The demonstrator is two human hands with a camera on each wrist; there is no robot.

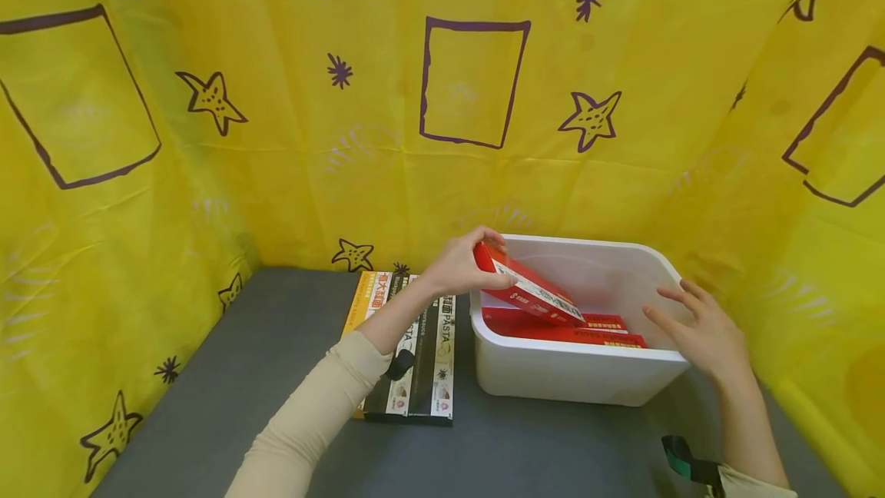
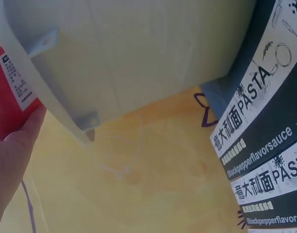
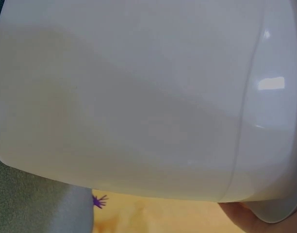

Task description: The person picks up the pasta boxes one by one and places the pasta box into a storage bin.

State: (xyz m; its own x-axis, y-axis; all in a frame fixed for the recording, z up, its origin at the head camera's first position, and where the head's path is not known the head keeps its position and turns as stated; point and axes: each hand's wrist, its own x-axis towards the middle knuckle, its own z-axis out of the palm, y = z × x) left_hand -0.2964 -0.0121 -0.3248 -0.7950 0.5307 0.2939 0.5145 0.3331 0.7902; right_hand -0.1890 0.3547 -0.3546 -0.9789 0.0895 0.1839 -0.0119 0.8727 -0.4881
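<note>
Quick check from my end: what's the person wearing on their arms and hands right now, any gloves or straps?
No gloves: left hand and right hand are bare. Both arms wear long cream sleeves. A dark strap shows at the left wrist, a green-and-black one at the right.

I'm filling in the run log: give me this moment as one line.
left hand: grips red box, tilted into white bin | right hand: open at bin's right rim | bin: more red boxes | beside: pasta boxes
</note>
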